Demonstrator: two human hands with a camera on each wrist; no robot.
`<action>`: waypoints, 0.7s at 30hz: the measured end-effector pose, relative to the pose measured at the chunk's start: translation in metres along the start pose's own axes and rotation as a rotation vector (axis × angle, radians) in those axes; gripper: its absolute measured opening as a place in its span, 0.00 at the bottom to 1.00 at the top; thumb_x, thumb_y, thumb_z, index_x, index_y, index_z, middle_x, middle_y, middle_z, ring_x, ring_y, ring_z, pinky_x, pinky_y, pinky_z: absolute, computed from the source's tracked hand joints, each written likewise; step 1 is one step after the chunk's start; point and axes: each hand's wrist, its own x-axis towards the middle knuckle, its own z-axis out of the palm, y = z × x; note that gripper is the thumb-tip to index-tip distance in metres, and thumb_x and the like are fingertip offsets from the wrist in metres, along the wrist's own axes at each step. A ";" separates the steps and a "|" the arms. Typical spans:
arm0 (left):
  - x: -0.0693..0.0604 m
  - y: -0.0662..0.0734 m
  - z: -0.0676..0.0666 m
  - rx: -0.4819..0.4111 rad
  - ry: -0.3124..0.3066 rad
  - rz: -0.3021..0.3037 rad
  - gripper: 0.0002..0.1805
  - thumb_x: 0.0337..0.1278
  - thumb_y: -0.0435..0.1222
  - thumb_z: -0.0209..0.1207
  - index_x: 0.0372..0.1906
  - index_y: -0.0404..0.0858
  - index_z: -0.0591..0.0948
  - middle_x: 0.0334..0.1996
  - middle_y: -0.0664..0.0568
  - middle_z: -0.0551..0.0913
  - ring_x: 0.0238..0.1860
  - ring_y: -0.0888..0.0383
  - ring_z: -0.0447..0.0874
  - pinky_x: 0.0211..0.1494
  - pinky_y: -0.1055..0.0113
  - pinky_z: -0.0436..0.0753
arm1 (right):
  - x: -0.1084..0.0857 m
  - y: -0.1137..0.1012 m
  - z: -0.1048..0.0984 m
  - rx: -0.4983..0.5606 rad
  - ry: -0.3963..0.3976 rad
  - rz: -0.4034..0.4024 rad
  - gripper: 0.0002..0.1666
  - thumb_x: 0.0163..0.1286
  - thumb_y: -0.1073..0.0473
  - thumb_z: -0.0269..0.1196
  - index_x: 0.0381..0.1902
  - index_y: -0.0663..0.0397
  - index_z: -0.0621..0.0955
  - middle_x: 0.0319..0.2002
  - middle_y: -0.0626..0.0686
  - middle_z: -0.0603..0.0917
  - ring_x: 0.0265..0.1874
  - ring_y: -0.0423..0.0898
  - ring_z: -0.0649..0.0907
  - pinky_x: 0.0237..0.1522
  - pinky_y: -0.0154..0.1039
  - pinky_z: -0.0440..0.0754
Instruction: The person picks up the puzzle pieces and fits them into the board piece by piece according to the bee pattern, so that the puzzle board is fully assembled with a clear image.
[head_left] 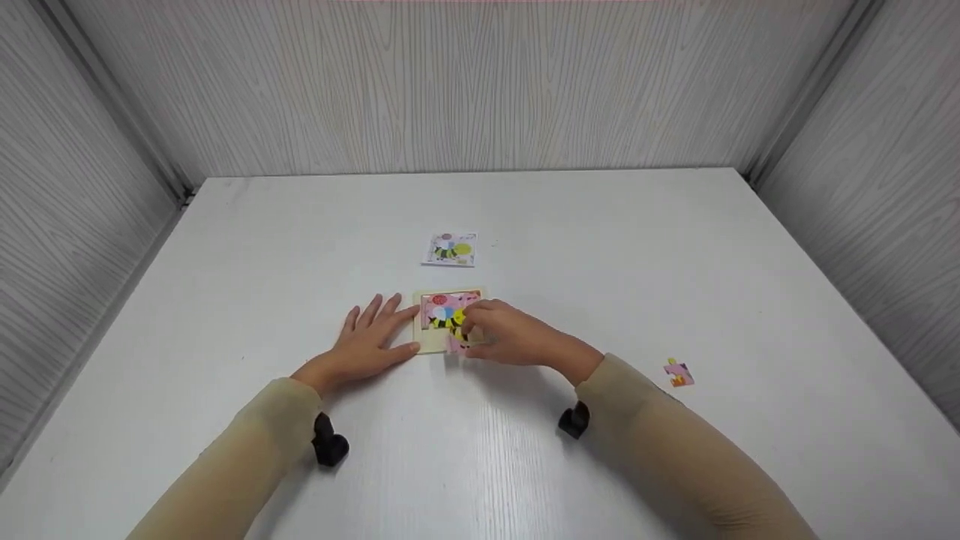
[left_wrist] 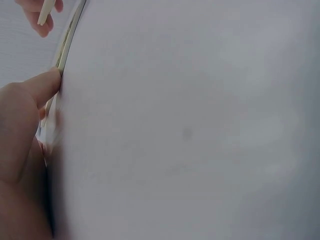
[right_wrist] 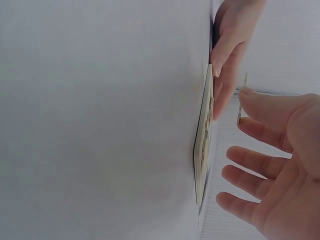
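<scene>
A puzzle board [head_left: 433,346] with a pale wooden frame lies on the table, a bee picture partly filled in. My left hand [head_left: 369,343] rests flat beside it, fingers spread, with thumb and index finger touching the frame's left edge. Between the thumb and index finger of my right hand [head_left: 517,334] a puzzle piece [head_left: 457,343] is pinched above the board's lower part. The right wrist view shows that piece [right_wrist: 242,102] edge-on, apart from the board [right_wrist: 202,140], while the other fingers stay loosely extended. My right hand hides the board's right side.
A small card [head_left: 450,250] printed with the same bee picture lies behind the board. One loose pink and yellow puzzle piece [head_left: 679,373] lies to the right on the white table [head_left: 600,247]. Wood-grain panels [head_left: 480,90] stand at the back and both sides.
</scene>
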 end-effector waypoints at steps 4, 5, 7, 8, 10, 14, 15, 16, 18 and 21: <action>0.001 0.000 0.000 0.003 0.003 0.003 0.38 0.62 0.61 0.44 0.73 0.51 0.53 0.74 0.47 0.39 0.72 0.46 0.27 0.66 0.45 0.28 | 0.007 -0.001 0.001 -0.001 -0.012 0.013 0.17 0.61 0.53 0.66 0.46 0.51 0.80 0.50 0.47 0.77 0.52 0.44 0.72 0.56 0.36 0.71; 0.001 0.000 0.000 0.004 0.004 0.003 0.38 0.62 0.61 0.44 0.73 0.51 0.53 0.74 0.47 0.39 0.72 0.46 0.27 0.66 0.45 0.28 | 0.008 -0.002 0.001 -0.001 -0.013 0.010 0.17 0.61 0.53 0.66 0.46 0.51 0.80 0.49 0.47 0.77 0.51 0.44 0.72 0.55 0.36 0.71; 0.000 0.000 0.000 0.006 0.003 0.002 0.38 0.61 0.61 0.44 0.73 0.51 0.53 0.74 0.47 0.40 0.72 0.46 0.27 0.66 0.45 0.28 | 0.012 -0.002 0.002 -0.003 -0.013 0.005 0.17 0.61 0.53 0.66 0.47 0.52 0.79 0.47 0.47 0.78 0.49 0.43 0.73 0.54 0.36 0.72; 0.000 0.000 0.000 0.008 0.004 0.002 0.38 0.61 0.61 0.44 0.73 0.51 0.53 0.74 0.47 0.40 0.72 0.46 0.27 0.66 0.45 0.28 | 0.013 -0.002 0.002 -0.006 -0.012 -0.001 0.17 0.61 0.53 0.66 0.47 0.53 0.79 0.47 0.48 0.78 0.49 0.43 0.73 0.54 0.36 0.72; 0.000 0.000 -0.001 0.002 0.003 0.004 0.38 0.61 0.61 0.45 0.73 0.50 0.53 0.74 0.46 0.40 0.72 0.46 0.27 0.66 0.45 0.27 | 0.017 -0.003 0.003 -0.018 -0.009 -0.015 0.17 0.62 0.54 0.65 0.47 0.54 0.79 0.46 0.48 0.78 0.48 0.43 0.73 0.53 0.36 0.72; -0.002 0.002 -0.002 -0.013 0.013 0.015 0.38 0.62 0.59 0.46 0.73 0.49 0.54 0.73 0.45 0.40 0.72 0.45 0.28 0.66 0.44 0.28 | 0.023 -0.004 0.004 -0.029 -0.004 -0.018 0.17 0.63 0.54 0.64 0.47 0.56 0.79 0.46 0.49 0.78 0.48 0.43 0.73 0.52 0.36 0.72; -0.002 0.002 -0.002 -0.016 0.014 0.016 0.38 0.62 0.59 0.46 0.73 0.49 0.54 0.73 0.45 0.40 0.72 0.45 0.28 0.66 0.44 0.28 | 0.025 -0.005 0.004 -0.029 -0.005 -0.013 0.17 0.63 0.54 0.64 0.47 0.56 0.79 0.47 0.49 0.78 0.48 0.43 0.73 0.53 0.36 0.72; -0.002 0.002 -0.002 -0.017 0.017 0.019 0.38 0.62 0.58 0.47 0.73 0.48 0.55 0.73 0.44 0.41 0.72 0.44 0.28 0.66 0.44 0.28 | 0.026 -0.006 0.004 -0.032 -0.006 -0.007 0.17 0.63 0.53 0.64 0.47 0.56 0.79 0.47 0.49 0.77 0.48 0.43 0.73 0.53 0.36 0.72; -0.002 0.003 -0.002 -0.013 0.017 0.017 0.38 0.62 0.59 0.46 0.73 0.48 0.55 0.73 0.44 0.41 0.72 0.44 0.28 0.66 0.44 0.28 | 0.029 -0.007 0.005 -0.035 -0.009 0.007 0.17 0.63 0.53 0.64 0.47 0.55 0.79 0.48 0.49 0.77 0.49 0.43 0.73 0.54 0.36 0.72; -0.001 0.002 -0.001 -0.006 0.016 0.013 0.38 0.62 0.59 0.46 0.73 0.49 0.54 0.73 0.45 0.40 0.72 0.45 0.28 0.66 0.45 0.28 | 0.031 -0.008 0.006 -0.053 -0.016 0.026 0.17 0.63 0.52 0.64 0.47 0.54 0.79 0.48 0.49 0.77 0.49 0.43 0.73 0.53 0.37 0.72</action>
